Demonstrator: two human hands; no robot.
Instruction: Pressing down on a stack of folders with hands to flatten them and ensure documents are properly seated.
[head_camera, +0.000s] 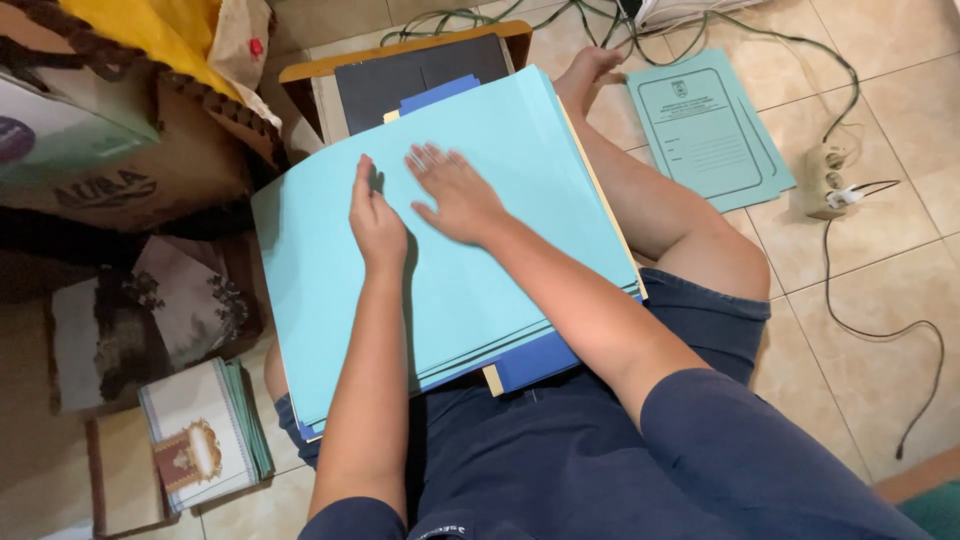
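A stack of light blue paper folders lies across my lap, with darker blue and cream sheets showing at its lower edge. My left hand stands on its edge on the top folder, fingers together and pointing away from me. My right hand rests flat on the same folder just to the right, fingers spread and slightly blurred. Neither hand grips anything. A dark board on a wooden tray sticks out from under the far end of the stack.
A printed light blue folder lies on the tiled floor at right, next to a power strip with trailing cables. Cardboard boxes crowd the left. A stack of decorated cards sits at lower left.
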